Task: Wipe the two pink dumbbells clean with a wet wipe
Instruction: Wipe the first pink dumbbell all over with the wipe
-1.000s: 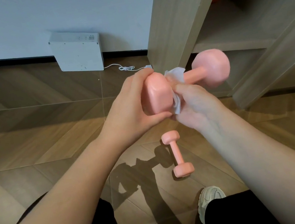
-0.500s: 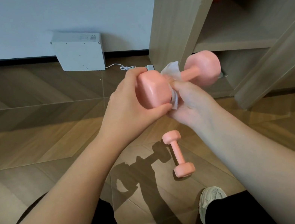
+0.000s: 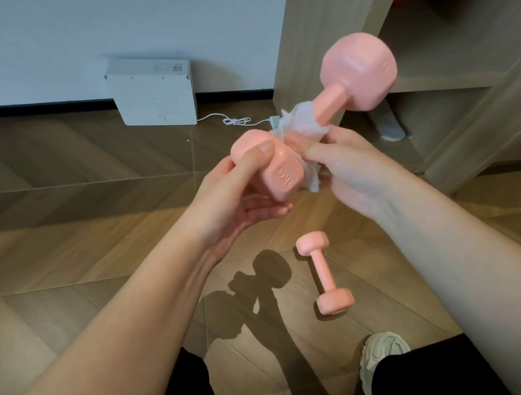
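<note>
Dumbbell (image 3: 328,108) held in air, tilted, far head high; second dumbbell (image 3: 324,273) lies on floor (image 3: 50,234) beneath, untouched. Judged rigid, weighty; smooth coating likely slick once wet. Left hand (image 3: 234,195) clamps near head: firmest hold. Right hand (image 3: 351,167) curls soft wipe (image 3: 303,122) round handle.

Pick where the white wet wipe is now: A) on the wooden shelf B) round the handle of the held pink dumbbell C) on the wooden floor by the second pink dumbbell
B: the white wet wipe is bunched round the handle of the held pink dumbbell, pinched by the right hand; the left hand grips its near head.
</note>
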